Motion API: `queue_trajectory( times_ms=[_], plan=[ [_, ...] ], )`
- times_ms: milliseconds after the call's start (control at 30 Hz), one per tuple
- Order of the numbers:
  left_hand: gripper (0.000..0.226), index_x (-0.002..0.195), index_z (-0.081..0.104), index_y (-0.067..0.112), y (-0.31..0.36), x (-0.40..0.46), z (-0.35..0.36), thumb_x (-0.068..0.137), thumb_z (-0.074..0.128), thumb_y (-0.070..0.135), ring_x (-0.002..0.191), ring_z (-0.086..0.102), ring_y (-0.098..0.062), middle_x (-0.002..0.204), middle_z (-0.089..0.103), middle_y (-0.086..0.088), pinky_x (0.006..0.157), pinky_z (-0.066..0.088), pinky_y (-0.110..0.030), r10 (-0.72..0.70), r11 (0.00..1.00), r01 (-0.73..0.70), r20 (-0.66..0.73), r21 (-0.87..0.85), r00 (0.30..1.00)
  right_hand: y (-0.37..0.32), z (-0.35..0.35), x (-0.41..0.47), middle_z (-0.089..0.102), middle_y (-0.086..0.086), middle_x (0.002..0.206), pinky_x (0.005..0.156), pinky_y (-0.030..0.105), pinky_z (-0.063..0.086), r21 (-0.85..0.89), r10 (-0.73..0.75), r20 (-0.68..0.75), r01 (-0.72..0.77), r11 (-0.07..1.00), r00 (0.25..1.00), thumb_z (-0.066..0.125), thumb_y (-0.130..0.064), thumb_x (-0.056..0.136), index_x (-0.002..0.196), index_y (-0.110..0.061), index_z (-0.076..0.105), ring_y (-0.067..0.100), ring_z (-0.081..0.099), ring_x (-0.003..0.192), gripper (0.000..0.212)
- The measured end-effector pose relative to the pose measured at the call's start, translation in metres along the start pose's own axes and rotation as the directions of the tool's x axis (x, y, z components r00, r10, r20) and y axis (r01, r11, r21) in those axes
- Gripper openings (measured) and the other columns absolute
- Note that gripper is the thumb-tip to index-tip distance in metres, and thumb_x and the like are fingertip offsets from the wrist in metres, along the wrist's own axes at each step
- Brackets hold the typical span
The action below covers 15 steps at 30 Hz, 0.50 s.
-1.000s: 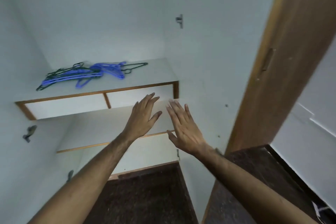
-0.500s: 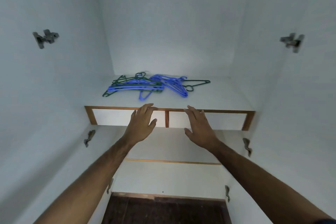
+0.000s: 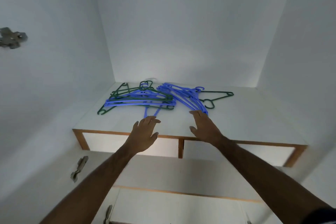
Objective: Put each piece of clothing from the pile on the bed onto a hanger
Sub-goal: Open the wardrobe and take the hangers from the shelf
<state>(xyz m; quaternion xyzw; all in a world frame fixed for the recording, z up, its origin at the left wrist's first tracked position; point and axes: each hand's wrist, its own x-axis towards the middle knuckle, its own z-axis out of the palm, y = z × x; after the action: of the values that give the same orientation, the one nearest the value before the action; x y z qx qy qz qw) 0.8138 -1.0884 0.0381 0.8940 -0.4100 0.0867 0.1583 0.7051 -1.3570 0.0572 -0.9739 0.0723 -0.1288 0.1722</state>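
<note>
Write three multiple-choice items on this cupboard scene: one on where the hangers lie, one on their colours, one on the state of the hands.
1. Where do the hangers lie?
A. on the top shelf
B. on the floor
C. on a rail

2. What colours are they?
A. red and white
B. blue and green
C. all black

3. How are the hands?
A. both grip hangers
B. both open, holding nothing
C. one holds a shirt

Answers: 1 A, they lie heaped on the shelf; 2 B, blue and dark green plastic shows; 3 B, the left hand and right hand reach with spread fingers.
</note>
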Motion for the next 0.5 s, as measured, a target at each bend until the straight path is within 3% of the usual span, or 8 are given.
queue_trajectory(
  times_ms=[200, 367, 500],
  plan=[
    [0.055, 0.146, 0.04, 0.023, -0.063, 0.107, 0.011, 0.095, 0.058, 0.032, 0.146, 0.03, -0.024, 0.157, 0.033, -0.001, 0.115, 0.03, -0.053, -0.061, 0.997, 0.057, 0.058, 0.061, 0.996, 0.037, 0.013, 0.144, 0.041, 0.015, 0.15, 0.11, 0.04, 0.036, -0.041, 0.087, 0.041, -0.086, 0.995, 0.995, 0.062, -0.025, 0.093, 0.151, -0.005, 0.031, 0.032, 0.038, 0.138, 0.069],
    [0.063, 0.149, 0.035, 0.024, -0.098, 0.152, 0.022, 0.094, 0.063, 0.029, 0.148, 0.026, -0.021, 0.157, 0.032, 0.0, 0.119, 0.023, -0.057, -0.155, 0.987, 0.153, 0.062, 0.04, 0.986, 0.057, 0.042, 0.218, 0.04, 0.015, 0.152, 0.108, 0.043, 0.04, -0.154, 0.142, 0.204, -0.112, 0.982, 0.969, 0.061, -0.031, 0.093, 0.153, -0.007, 0.026, 0.033, 0.042, 0.137, 0.074],
    [0.065, 0.152, 0.032, 0.025, -0.13, 0.159, 0.032, 0.094, 0.062, 0.033, 0.147, 0.028, -0.02, 0.158, 0.032, 0.002, 0.12, 0.02, -0.055, -0.131, 0.987, 0.124, 0.072, 0.101, 0.989, 0.065, 0.062, 0.245, 0.05, 0.013, 0.143, 0.097, 0.04, 0.048, -0.085, 0.215, 0.236, -0.2, 0.976, 0.948, 0.056, -0.018, 0.094, 0.148, -0.009, 0.034, 0.031, 0.055, 0.125, 0.058]
  ],
)
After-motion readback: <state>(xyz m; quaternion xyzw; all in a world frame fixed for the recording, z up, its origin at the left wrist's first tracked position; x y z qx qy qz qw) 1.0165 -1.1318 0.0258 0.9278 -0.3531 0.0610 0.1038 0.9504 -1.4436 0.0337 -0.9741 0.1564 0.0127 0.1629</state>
